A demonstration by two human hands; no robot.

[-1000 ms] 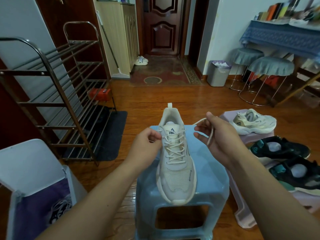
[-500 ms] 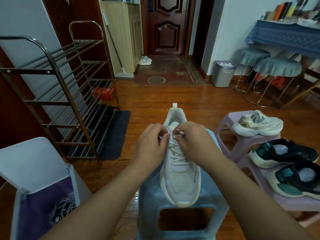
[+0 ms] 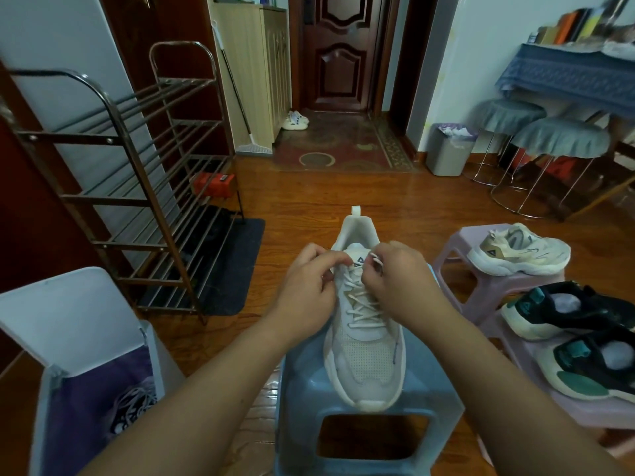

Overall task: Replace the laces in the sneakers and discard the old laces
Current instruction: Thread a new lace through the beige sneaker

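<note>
A cream sneaker (image 3: 366, 355) lies toe toward me on a blue plastic stool (image 3: 364, 427), laced with a cream lace (image 3: 362, 305). My left hand (image 3: 309, 293) pinches the lace at the left side of the tongue. My right hand (image 3: 398, 286) pinches a lace loop at the right side of the tongue. Both hands sit close together over the top eyelets. A white bin (image 3: 68, 338) with a purple liner at lower left holds old laces (image 3: 132, 407).
The matching cream sneaker (image 3: 519, 250) sits on a pink stool (image 3: 457, 266) at right, with two black-and-teal sneakers (image 3: 567, 310) on a second pink stool nearer me. A metal shoe rack (image 3: 137, 187) stands at left. A grey waste bin (image 3: 450, 149) and round stools stand farther back.
One second ago my hands were apart, the right one pulling lace out to the side. They came together at the tongue, and now sit slightly apart, working the lace ends.
</note>
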